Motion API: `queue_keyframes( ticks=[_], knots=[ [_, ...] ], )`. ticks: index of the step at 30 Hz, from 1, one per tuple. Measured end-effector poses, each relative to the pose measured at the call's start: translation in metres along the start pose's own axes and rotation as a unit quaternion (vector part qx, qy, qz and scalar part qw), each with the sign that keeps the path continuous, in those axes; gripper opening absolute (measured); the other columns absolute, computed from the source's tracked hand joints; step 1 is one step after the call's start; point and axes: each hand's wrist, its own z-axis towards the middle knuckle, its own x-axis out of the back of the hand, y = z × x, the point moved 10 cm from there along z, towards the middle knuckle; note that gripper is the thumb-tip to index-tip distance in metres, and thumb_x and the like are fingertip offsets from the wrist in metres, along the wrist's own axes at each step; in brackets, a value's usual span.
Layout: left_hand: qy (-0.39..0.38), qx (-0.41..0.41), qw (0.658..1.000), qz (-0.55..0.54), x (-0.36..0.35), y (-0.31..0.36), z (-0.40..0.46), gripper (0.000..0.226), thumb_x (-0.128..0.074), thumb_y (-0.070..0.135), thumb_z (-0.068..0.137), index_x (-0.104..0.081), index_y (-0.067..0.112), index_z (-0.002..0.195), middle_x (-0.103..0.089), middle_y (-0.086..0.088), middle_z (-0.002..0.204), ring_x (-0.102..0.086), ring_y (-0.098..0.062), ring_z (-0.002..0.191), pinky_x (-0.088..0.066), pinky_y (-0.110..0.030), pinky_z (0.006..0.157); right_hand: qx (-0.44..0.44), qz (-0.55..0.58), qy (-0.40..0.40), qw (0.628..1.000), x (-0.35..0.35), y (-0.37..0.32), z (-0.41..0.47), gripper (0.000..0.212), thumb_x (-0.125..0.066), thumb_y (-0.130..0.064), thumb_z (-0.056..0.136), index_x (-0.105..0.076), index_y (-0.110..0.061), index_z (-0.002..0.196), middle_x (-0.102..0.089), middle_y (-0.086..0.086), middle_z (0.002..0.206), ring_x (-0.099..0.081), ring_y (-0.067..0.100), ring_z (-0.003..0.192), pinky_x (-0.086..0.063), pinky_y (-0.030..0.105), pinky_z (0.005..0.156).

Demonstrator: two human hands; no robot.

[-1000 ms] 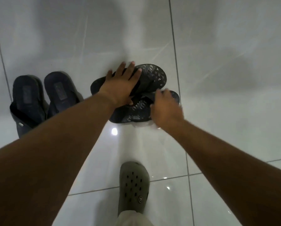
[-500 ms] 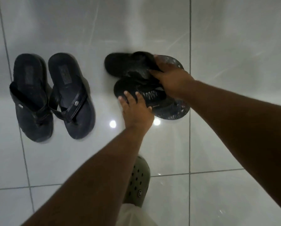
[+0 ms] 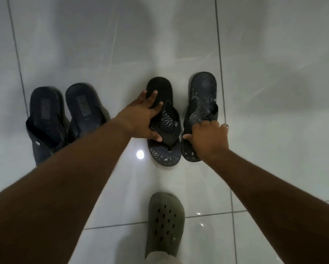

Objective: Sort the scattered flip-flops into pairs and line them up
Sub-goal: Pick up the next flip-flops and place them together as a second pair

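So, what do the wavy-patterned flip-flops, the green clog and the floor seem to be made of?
Wavy-patterned flip-flops: probably matte black foam or rubber, with a moulded wave texture on the footbed; the straps look like fabric, though that is unsure.
Green clog: likely moulded foam resin, matte, with punched holes.
Floor: glossy pale tiles, judging by grout lines and light reflections.

Floor and clog, nothing more.
An olive-green clog (image 3: 165, 223) with rows of round holes stands on the glossy white tiled floor (image 3: 274, 73), nearer the camera than either grip. Dark grout lines cross the tiles, and a bright light glint (image 3: 140, 154) lies just below the left grip.
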Motion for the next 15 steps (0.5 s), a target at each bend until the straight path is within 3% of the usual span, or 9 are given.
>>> queue_keyframes(
  ticks=[4, 8, 11, 13, 15],
  knots=[
    [0.007, -0.009, 1.0, -0.003, 0.0, 0.007, -0.006, 0.12, -0.066, 0.073, 0.065, -0.005, 0.023, 0.155, 0.016, -0.008, 0.163, 0.019, -0.036, 0.148, -0.008, -0.048, 0.123, 0.016, 0.03, 0.017, 0.999, 0.009, -0.005, 0.0, 0.053, -0.045, -0.063, 0.088, -0.059, -0.016, 0.11, -0.065, 0.01, 0.11, -0.057, 0.032, 0.103, -0.042, 0.047, 0.088],
    [0.056, 0.003, 0.998, -0.04, -0.002, 0.012, -0.025, 0.118, -0.063, 0.075, 0.065, -0.009, 0.023, 0.155, 0.013, -0.013, 0.163, 0.011, -0.039, 0.149, -0.012, -0.051, 0.12, 0.066, 0.057, 0.148, 0.985, 0.034, 0.01, -0.003, 0.062, -0.05, -0.064, 0.083, -0.052, -0.017, 0.124, -0.053, 0.017, 0.119, -0.052, 0.038, 0.103, -0.046, 0.051, 0.082],
    [0.061, 0.014, 0.997, -0.043, -0.015, 0.027, -0.029, 0.112, -0.063, 0.07, 0.07, -0.008, 0.024, 0.155, 0.012, -0.012, 0.164, 0.012, -0.038, 0.149, -0.014, -0.051, 0.119, 0.129, 0.052, 0.114, 0.984, 0.017, 0.006, -0.002, 0.068, -0.048, -0.058, 0.088, -0.039, -0.02, 0.144, -0.028, 0.021, 0.153, -0.029, 0.047, 0.136, -0.038, 0.059, 0.1],
    [0.062, 0.034, 0.996, -0.06, -0.022, 0.03, -0.026, 0.104, -0.063, 0.065, 0.075, -0.01, 0.025, 0.155, 0.012, -0.009, 0.164, 0.018, -0.037, 0.148, -0.019, -0.052, 0.117, 0.139, 0.056, 0.083, 0.985, 0.001, 0.002, 0.002, 0.064, -0.041, -0.054, 0.093, -0.036, -0.019, 0.147, -0.013, 0.018, 0.161, -0.015, 0.049, 0.142, -0.036, 0.061, 0.105],
    [0.068, 0.045, 0.994, -0.075, -0.024, 0.033, -0.022, 0.101, -0.064, 0.061, 0.077, -0.012, 0.025, 0.155, 0.012, -0.009, 0.164, 0.021, -0.038, 0.147, -0.02, -0.054, 0.117, 0.13, 0.068, 0.069, 0.987, -0.007, 0.003, 0.004, 0.063, -0.037, -0.053, 0.095, -0.034, -0.019, 0.148, -0.011, 0.016, 0.161, -0.012, 0.05, 0.143, -0.036, 0.062, 0.106]
  ],
)
